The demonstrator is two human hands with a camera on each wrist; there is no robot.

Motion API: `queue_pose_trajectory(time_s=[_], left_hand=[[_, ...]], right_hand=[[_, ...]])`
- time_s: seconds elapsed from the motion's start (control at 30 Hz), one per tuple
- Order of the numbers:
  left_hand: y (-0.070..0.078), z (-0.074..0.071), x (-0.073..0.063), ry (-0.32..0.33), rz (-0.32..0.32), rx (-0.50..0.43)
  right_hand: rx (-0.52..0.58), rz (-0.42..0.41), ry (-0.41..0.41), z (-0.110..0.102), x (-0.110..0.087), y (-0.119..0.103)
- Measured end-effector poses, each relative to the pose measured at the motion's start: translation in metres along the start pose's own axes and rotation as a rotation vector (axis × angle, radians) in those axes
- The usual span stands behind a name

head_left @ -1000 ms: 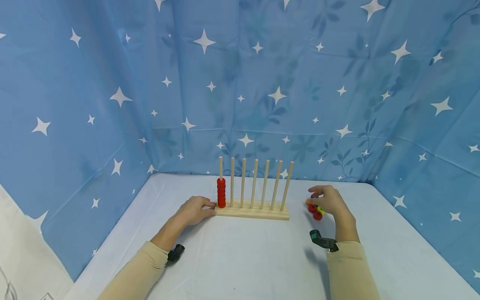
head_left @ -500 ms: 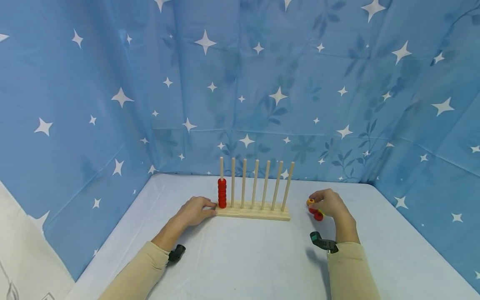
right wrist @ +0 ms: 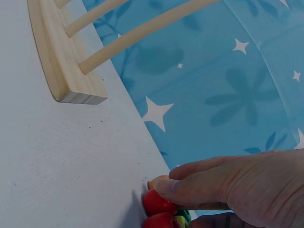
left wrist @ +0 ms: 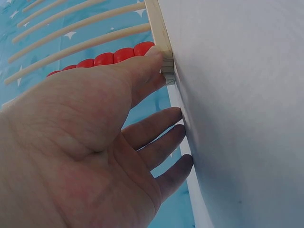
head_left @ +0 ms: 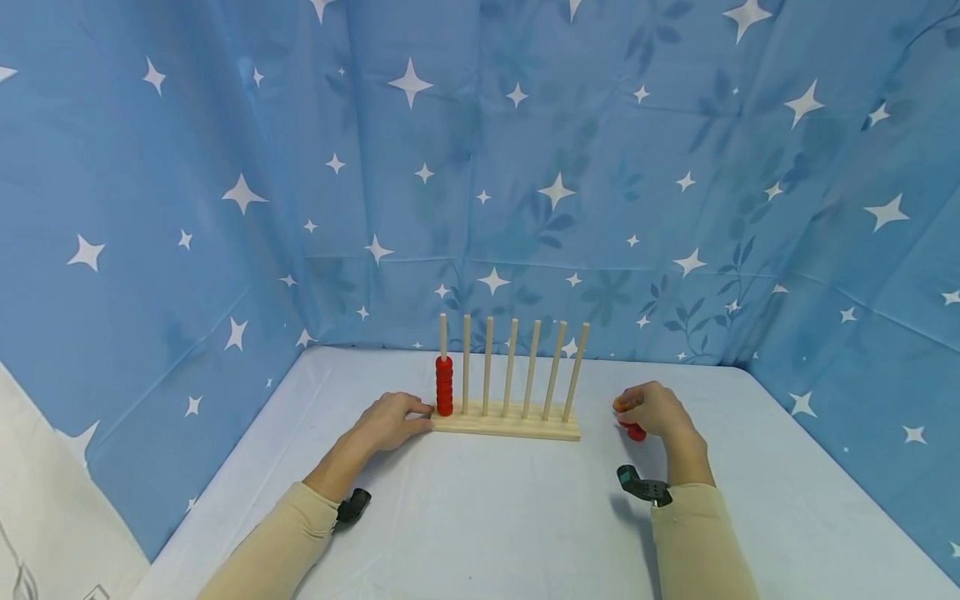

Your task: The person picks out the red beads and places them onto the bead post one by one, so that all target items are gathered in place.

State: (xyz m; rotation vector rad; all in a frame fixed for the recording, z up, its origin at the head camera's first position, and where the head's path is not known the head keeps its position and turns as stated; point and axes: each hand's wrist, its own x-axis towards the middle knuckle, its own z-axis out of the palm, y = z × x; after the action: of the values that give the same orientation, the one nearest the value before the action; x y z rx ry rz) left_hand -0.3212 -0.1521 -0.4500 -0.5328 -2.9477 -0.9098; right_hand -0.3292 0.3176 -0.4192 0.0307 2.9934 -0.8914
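The wooden peg rack [head_left: 508, 425] stands across the middle of the counter [head_left: 487, 517], its seven pegs upright, and everything else is placed from it. A stack of red rings [head_left: 444, 386] sits on the rack's leftmost peg; the other six pegs are bare.

The left hand [head_left: 388, 421] lies flat on the counter at the rack's left end. Its fingers are straight and spread, holding nothing, and the thumb tip presses the corner of the rack's base just below the red stack, as the left wrist view shows plainly.

The right hand [head_left: 654, 410] is off the rack's right end, apart from the base, with a strip of bare counter between them. Its fingers are curled over a small heap of loose rings [right wrist: 161, 209]. An orange ring [head_left: 619, 404] sits at the fingertips on the side facing the rack, seemingly pinched, though the right wrist view shows only its edge behind the forefinger. Red rings lie under the palm, touching the counter, with a bit of green and yellow beside them.

In front of the rack, toward the person, the counter is a wide open stretch between the two sleeves. Behind the rack the counter's far edge meets the blue star-printed cloth [head_left: 525, 167], which also closes in both sides, so free room lies mainly forward of the rack and above its pegs
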Motion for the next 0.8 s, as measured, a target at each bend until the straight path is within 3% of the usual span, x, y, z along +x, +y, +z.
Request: queue_pose_trajectory(time_s=[0.43,0.8], left_hand=[[-0.001,-0.0002,-0.0002,0.013,0.034,0.011],[-0.001,0.0003,-0.0002,0.014,0.034,0.006]], right_hand=[[-0.067,0.057,0.004,0.005,0.0009,-0.0032],[-0.07,-0.006,0.041,0.004,0.0024,-0.0049]])
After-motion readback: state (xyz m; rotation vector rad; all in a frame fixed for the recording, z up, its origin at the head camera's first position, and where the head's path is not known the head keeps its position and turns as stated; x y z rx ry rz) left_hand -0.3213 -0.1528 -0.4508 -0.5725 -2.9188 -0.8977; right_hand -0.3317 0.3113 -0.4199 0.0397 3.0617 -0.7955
